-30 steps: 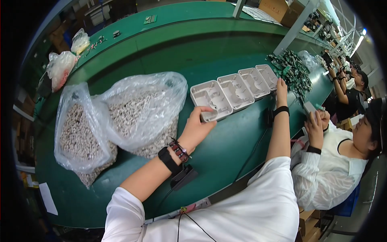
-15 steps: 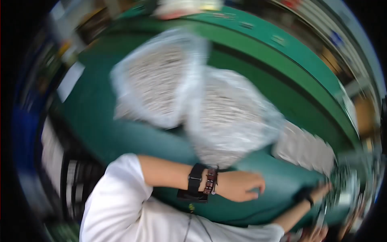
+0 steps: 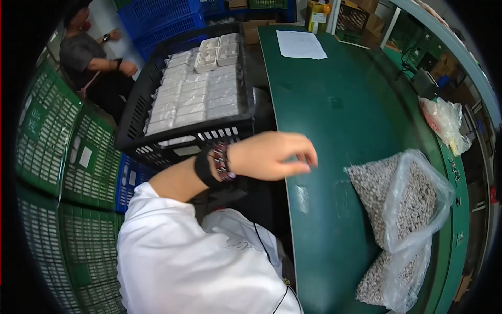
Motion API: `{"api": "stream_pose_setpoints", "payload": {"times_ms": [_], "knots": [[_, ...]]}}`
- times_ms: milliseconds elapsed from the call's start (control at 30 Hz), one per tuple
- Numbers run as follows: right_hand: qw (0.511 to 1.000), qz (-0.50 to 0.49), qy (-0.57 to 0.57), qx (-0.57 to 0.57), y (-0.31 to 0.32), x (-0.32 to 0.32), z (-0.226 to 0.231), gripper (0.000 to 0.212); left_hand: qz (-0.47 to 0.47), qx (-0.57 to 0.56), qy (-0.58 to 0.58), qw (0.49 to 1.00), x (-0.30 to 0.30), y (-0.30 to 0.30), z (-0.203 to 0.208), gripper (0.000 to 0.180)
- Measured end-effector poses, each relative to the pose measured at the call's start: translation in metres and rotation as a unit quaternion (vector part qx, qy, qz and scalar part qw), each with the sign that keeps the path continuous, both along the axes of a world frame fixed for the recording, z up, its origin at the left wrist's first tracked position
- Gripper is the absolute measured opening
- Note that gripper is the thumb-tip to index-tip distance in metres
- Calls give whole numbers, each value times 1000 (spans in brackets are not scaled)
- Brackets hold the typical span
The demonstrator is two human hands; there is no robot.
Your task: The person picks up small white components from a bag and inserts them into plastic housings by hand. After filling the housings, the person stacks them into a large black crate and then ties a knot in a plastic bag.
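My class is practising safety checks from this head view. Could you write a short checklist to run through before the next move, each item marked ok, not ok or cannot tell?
1. Left grip empty: ok. Nothing shows in it.
2. Right grip empty: cannot tell. It is out of view.
3. Black crate uncovered: ok. Wrapped packs show inside.
4. Crate's top layer even: not ok. A few pale trays stand on the packs.
5. Upper clear bag closed: not ok. It gapes, showing small pale pieces.
6. White sheet lying on the green table: ok. It lies near the far end.
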State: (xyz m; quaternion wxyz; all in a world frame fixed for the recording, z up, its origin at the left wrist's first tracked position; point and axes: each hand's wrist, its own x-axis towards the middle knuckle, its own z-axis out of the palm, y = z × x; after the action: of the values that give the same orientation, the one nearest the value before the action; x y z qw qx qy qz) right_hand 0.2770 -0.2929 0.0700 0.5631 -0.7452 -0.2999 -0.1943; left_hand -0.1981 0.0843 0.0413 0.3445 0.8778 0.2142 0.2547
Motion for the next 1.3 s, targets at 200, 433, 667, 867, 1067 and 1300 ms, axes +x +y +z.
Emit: {"api": "stream_pose_setpoints", "payload": {"times_ms": [200,433,667,867,1067,1300], "knots": [[735,560,-13,-382,277,-236,-8,59,294,13,29,955,-144,189,-2,15],[599,419,-176,-660,288,-294,-100,82,613,109,300,722,-291,414,-115,40],[586,389,-164,-691,289,-305,-104,86,643,23,403,651,-287,492,-145,47],[586,379,-151,-700,289,-304,-110,89,635,103,418,642,-266,493,-165,29],[579,404,-99,-701,313,-301,-101,92,643,180,391,634,-287,492,-171,27],[620,421,-81,-657,304,-299,-105,99,647,187,366,643,-300,425,-135,28]]}}
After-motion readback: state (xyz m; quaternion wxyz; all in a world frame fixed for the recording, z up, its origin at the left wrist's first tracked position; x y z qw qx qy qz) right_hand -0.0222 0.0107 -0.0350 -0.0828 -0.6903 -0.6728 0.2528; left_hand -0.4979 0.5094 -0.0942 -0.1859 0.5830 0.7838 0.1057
